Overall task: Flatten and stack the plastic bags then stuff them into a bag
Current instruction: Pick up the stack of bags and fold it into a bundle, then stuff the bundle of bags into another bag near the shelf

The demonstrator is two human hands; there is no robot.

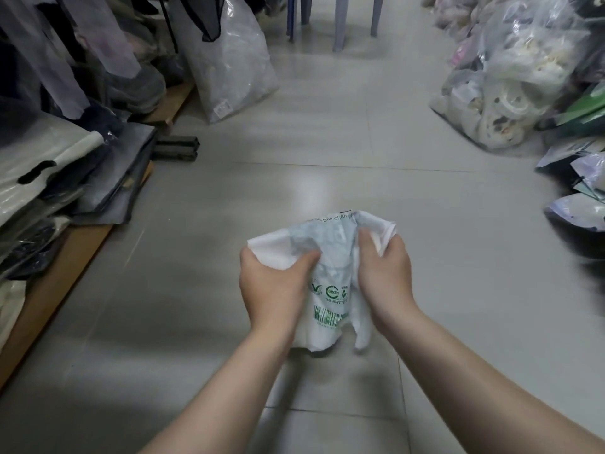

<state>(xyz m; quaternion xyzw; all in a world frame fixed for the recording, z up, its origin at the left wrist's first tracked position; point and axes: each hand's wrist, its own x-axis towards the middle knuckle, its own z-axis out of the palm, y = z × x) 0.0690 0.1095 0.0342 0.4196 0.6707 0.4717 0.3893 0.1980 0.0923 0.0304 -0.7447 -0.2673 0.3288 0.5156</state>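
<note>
A crumpled white plastic bag with green logos and a green barcode hangs above the tiled floor in the lower middle of the head view. My left hand grips its left side, thumb pressed into the plastic. My right hand grips its right side, where folded white layers bunch up above the fingers. The bag's lower end dangles between my wrists. Whether other bags are tucked inside it is hidden.
On the left, stacked packed garments sit on a low wooden platform, with hanging clothes above. A large clear bag stands at the back left. Clear sacks of goods and loose packets line the right. Chair legs stand far ahead.
</note>
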